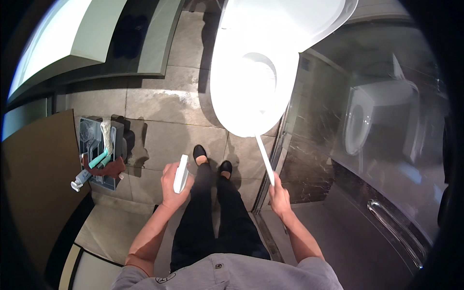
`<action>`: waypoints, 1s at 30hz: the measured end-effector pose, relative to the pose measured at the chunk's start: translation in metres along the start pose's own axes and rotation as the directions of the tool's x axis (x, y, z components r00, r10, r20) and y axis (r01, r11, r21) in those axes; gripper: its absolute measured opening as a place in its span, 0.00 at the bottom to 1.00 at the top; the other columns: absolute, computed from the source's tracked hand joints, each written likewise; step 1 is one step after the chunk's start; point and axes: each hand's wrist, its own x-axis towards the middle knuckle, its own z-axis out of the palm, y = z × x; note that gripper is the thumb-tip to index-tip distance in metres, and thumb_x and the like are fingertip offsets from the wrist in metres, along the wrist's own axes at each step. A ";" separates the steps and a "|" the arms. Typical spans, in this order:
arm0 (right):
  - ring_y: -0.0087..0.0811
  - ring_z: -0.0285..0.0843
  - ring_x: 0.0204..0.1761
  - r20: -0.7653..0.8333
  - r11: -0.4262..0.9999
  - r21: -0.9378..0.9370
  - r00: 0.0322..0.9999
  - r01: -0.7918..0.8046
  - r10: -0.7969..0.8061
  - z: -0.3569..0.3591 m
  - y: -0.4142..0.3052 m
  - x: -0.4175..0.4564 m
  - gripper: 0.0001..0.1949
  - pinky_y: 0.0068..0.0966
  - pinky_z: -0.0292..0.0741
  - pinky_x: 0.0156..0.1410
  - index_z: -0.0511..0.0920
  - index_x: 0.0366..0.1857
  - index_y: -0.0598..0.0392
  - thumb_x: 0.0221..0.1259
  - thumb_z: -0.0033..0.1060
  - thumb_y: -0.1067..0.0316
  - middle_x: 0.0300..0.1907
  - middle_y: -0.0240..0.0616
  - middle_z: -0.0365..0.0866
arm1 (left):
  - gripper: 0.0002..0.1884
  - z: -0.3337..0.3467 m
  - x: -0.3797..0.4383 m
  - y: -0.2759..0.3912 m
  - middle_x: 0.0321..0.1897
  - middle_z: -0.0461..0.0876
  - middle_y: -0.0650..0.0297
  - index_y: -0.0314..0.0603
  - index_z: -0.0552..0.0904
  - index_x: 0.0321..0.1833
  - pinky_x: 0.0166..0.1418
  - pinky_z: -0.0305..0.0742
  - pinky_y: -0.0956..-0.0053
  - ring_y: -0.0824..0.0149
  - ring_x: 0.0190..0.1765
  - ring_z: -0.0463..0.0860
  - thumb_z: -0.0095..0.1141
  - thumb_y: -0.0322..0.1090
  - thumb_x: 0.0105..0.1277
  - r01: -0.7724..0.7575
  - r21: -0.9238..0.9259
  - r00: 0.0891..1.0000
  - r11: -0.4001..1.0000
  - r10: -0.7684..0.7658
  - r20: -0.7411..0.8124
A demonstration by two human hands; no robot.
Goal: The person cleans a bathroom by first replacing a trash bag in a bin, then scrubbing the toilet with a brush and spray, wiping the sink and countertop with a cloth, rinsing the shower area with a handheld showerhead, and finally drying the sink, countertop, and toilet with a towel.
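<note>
My left hand [174,183] is closed around a white plastic spray bottle [182,174], held over the floor in front of my legs. In my right hand [280,197] is the white handle [265,159] of a long tool. It reaches up to the front rim of the white toilet bowl [232,108]; the tool's far end is lost in the glare over the bowl, so its head cannot be told. The toilet stands with its seat and lid raised.
On the floor at left sits a grey caddy [110,181] with a teal-handled brush [98,159], a reddish-brown cloth [117,168] and a pump-topped bottle [82,177]. A glass shower panel [391,159] with a metal handle [397,233] is at right. A vanity [87,43] juts in at upper left.
</note>
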 end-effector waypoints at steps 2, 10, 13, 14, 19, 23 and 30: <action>0.63 0.78 0.38 -0.029 0.982 -0.185 0.999 -0.045 0.040 -0.017 0.036 -0.017 0.29 0.52 0.71 0.43 0.50 0.72 0.31 0.68 0.43 0.64 0.34 0.62 0.79 | 0.12 0.004 0.006 -0.003 0.32 0.80 0.53 0.37 0.79 0.39 0.46 0.73 0.61 0.49 0.39 0.77 0.60 0.29 0.50 -0.014 0.024 1.000 1.000 0.014 0.002; 0.61 0.79 0.30 -0.152 0.982 -0.088 0.972 0.167 -0.179 0.002 0.059 0.019 0.30 0.50 0.73 0.33 0.54 0.72 0.37 0.66 0.48 0.67 0.27 0.60 0.78 | 0.13 0.010 0.013 0.000 0.32 0.79 0.53 0.36 0.78 0.38 0.46 0.71 0.60 0.49 0.40 0.76 0.61 0.30 0.50 -0.033 0.052 0.999 0.998 0.032 0.015; 0.62 0.79 0.37 -0.030 0.961 0.038 0.962 0.272 -0.271 0.028 0.015 0.036 0.30 0.49 0.74 0.40 0.53 0.72 0.36 0.66 0.46 0.67 0.31 0.62 0.78 | 0.13 0.013 0.016 0.004 0.32 0.80 0.53 0.36 0.79 0.39 0.47 0.71 0.60 0.49 0.40 0.77 0.61 0.30 0.49 -0.037 0.087 0.999 0.995 0.038 -0.003; 0.62 0.78 0.36 -0.019 0.955 0.067 0.957 0.290 -0.289 0.026 -0.011 0.059 0.29 0.49 0.73 0.39 0.53 0.72 0.39 0.67 0.45 0.68 0.30 0.62 0.77 | 0.13 0.015 0.019 0.008 0.33 0.80 0.53 0.36 0.79 0.39 0.47 0.72 0.61 0.49 0.40 0.77 0.61 0.30 0.49 -0.038 0.083 0.999 0.996 0.038 -0.009; 0.63 0.78 0.37 -0.406 0.870 -0.130 0.775 0.475 -0.484 -0.023 -0.107 0.244 0.29 0.52 0.74 0.46 0.49 0.73 0.44 0.71 0.43 0.60 0.32 0.59 0.81 | 0.14 0.040 0.033 0.024 0.34 0.82 0.54 0.37 0.79 0.41 0.45 0.74 0.61 0.49 0.38 0.78 0.61 0.30 0.51 -0.045 0.074 0.998 0.996 0.049 -0.044; 0.63 0.78 0.36 -0.296 0.898 -0.296 0.862 0.327 -0.411 -0.137 -0.109 0.248 0.28 0.53 0.74 0.44 0.52 0.72 0.35 0.69 0.44 0.61 0.30 0.60 0.80 | 0.15 0.077 0.042 0.016 0.35 0.83 0.54 0.37 0.80 0.44 0.45 0.77 0.65 0.54 0.38 0.83 0.61 0.31 0.53 0.118 -0.107 0.991 0.987 -0.125 -0.054; 0.60 0.81 0.33 -0.085 0.939 -0.169 0.945 0.299 -0.316 -0.108 0.111 0.125 0.31 0.45 0.76 0.35 0.53 0.72 0.42 0.65 0.47 0.69 0.31 0.62 0.78 | 0.17 0.160 0.063 -0.028 0.36 0.84 0.61 0.34 0.80 0.48 0.48 0.76 0.74 0.72 0.40 0.82 0.60 0.29 0.53 0.216 -0.426 0.950 0.879 -0.290 -0.117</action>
